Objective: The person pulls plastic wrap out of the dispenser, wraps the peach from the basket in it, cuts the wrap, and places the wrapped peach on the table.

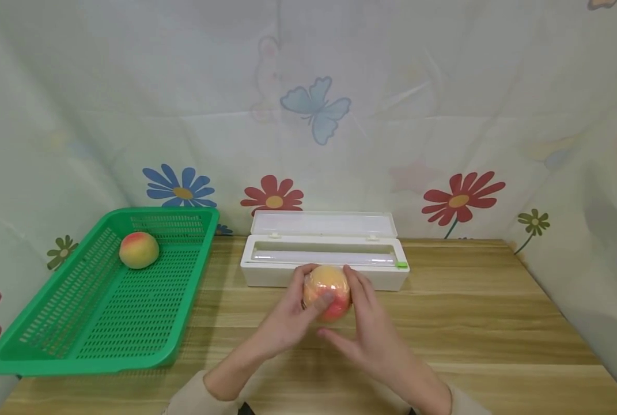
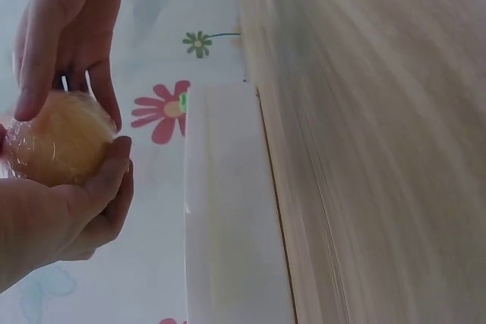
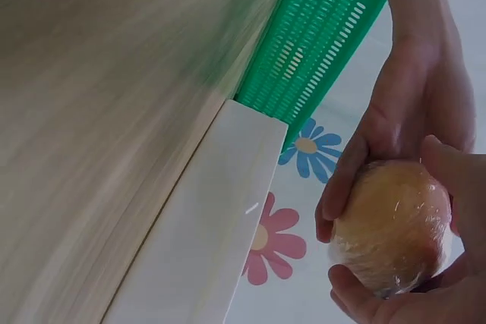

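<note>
A yellow-and-red peach (image 1: 331, 285) in shiny cling film is held up in front of a white cling film box (image 1: 324, 276). My left hand (image 1: 287, 320) grips it from the left, thumb across its near face and fingers around the far side. My right hand (image 1: 378, 334) touches the peach's right side with extended fingers, its thumb spread below. Creases in the film show on the wrapped peach (image 3: 395, 221) in the right wrist view. The box's clear lid (image 1: 324, 223) stands raised, with a film roll (image 1: 324, 257) inside.
A green plastic basket (image 1: 186, 323) stands to the left with another peach (image 1: 139, 250) at its far end. Wooden tabletop (image 1: 474, 305) extends to the right. Behind the table hangs a pale cloth (image 1: 391, 144) printed with flowers and a butterfly.
</note>
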### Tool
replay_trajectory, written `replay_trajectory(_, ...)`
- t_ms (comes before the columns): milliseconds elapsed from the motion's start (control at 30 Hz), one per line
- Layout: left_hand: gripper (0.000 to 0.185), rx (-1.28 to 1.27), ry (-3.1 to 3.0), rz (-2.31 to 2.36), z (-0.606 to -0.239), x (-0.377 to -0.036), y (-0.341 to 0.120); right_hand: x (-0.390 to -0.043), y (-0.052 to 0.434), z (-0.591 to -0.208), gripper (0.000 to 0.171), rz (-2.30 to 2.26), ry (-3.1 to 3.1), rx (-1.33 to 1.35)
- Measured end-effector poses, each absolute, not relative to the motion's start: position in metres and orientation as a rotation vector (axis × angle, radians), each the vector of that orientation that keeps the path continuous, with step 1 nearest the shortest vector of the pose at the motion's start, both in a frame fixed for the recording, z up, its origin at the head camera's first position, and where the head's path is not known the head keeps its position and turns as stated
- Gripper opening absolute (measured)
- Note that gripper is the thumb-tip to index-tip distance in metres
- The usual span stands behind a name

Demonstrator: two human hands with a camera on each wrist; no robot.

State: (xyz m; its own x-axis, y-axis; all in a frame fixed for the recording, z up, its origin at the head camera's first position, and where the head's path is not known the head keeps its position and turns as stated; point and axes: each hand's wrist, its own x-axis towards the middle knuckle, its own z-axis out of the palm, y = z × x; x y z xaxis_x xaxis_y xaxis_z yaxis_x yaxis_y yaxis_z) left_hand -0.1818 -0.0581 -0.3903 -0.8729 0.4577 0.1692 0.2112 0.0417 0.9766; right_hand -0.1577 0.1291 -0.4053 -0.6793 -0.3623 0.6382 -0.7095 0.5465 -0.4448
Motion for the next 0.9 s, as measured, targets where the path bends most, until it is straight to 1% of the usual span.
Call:
replay_trajectory(167,0.051,0.709,2.106,1.963,-0.394,-0.177,-0.052,-0.151,0.126,-0.406,0.116,0.800,-2.378,0.810)
replay_trajectory(233,0.049,0.712,2.100,1.980,-0.394,-0.174,-0.050,-0.149,0.125,-0.405,0.117,0.733,-2.382,0.802)
replay_trajectory(333,0.047,0.713,2.063,2.004,-0.395,-0.171,-0.048,-0.147,0.126,-0.405,0.110,0.699,-2.351,0.815)
replay_trajectory(433,0.046,0.702,2.022,2.010,-0.395,-0.169,-0.046,-0.144,0.128,-0.405,0.090,0.694,-2.331,0.828)
replay_trajectory(500,0.046,0.689,2.008,2.011,-0.395,-0.169,-0.046,-0.143,0.129,-0.404,0.083,0.695,-2.336,0.829)
replay_trajectory(667,0.047,0.658,1.981,2.049,-0.397,-0.168,-0.044,-0.142,0.130,-0.402,0.081,0.720,-2.323,0.833)
replay_trajectory(800,0.052,0.664,1.923,2.074,-0.397,-0.170,-0.044,-0.142,0.133,-0.400,0.079,0.796,-2.279,0.829)
replay_trajectory(900,0.057,0.655,1.987,2.007,-0.397,-0.172,-0.045,-0.143,0.139,-0.399,0.080,0.861,-2.270,0.797)
